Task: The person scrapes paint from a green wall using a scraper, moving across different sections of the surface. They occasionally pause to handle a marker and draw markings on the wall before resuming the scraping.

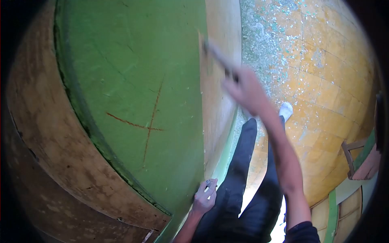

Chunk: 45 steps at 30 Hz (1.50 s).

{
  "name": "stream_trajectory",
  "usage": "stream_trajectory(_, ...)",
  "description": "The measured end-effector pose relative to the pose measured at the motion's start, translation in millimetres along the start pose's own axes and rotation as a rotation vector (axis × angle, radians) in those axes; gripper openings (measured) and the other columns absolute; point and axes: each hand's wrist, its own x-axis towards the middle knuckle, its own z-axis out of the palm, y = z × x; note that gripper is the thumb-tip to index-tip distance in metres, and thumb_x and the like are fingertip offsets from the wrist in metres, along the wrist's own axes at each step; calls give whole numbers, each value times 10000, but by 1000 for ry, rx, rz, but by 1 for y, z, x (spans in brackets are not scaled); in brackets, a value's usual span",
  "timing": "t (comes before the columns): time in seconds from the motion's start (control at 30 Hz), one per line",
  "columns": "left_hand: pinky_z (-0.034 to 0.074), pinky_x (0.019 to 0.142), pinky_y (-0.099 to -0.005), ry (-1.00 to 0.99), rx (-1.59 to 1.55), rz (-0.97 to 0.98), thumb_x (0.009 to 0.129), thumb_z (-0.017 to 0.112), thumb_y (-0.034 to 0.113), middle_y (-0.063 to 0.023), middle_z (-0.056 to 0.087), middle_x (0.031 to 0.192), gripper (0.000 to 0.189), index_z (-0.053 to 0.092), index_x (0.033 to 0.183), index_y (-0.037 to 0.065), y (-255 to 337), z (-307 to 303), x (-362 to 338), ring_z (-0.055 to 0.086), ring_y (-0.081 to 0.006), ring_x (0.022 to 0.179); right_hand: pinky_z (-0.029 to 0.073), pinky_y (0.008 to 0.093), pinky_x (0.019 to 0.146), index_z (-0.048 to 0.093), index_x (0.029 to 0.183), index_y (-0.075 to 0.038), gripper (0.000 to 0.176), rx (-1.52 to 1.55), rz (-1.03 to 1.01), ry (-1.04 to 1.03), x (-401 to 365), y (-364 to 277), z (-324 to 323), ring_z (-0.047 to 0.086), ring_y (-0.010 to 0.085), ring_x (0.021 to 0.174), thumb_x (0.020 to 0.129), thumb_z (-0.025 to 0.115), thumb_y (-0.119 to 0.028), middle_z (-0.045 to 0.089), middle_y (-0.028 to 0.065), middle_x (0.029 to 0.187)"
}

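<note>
My right hand (247, 89) is closed around the handle of a long thin tool (219, 58), blurred by motion. The tool's far end is at the border between the green painted wall (162, 52) and a bare, pale strip (221, 85). Lower down, my left hand (205, 197) is closed on a small grey object (208, 183) beside the bottom edge of the green paint; what the object is cannot be made out. Two reddish lines form a cross (150, 128) on the green surface.
White and green flakes (267, 44) litter the yellow tiled floor (320, 97). My legs and a white-socked foot (286, 110) are below the wall. A brown band (60, 150) borders the green at left. A wooden item (358, 156) stands at the right.
</note>
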Motion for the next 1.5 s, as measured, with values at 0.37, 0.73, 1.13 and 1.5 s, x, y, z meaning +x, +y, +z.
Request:
stream_trajectory(0.37, 585, 811, -387, -21, -9, 19, 812, 628, -131, -238, 679, 1031, 402, 652, 1212, -109, -4, -3, -2, 676, -338, 918, 526, 330, 719, 437, 1534, -270, 838, -77, 26, -10, -26, 12, 13, 521, 183, 599, 741, 467, -2, 701, 187, 1174)
stream_trajectory(0.73, 572, 743, -353, 5, 16, 24, 824, 633, -137, -212, 663, 1037, 401, 684, 1212, -48, -5, 2, 7, 700, -266, 826, 522, 327, 898, 429, 1525, -158, 783, 28, 57, -54, -46, 10, 24, 702, 302, 1056, 754, 464, -30, 526, 129, 1466)
stream_trajectory(1.13, 582, 813, -378, -17, -29, 17, 810, 620, -136, -239, 679, 1064, 420, 654, 1227, -99, -5, 0, -2, 683, -319, 917, 472, 368, 1032, 397, 1550, -180, 830, -11, 136, -143, -56, 14, 25, 646, 332, 1200, 740, 459, -11, 555, 156, 1443)
stream_trajectory(1.5, 581, 826, -388, -10, -72, -36, 824, 613, -121, -252, 676, 1059, 395, 661, 1215, -90, -8, 1, -3, 684, -347, 945, 477, 297, 977, 416, 1541, -164, 801, -25, 48, -59, -30, -5, 20, 603, 245, 1174, 756, 462, -11, 537, 142, 1471)
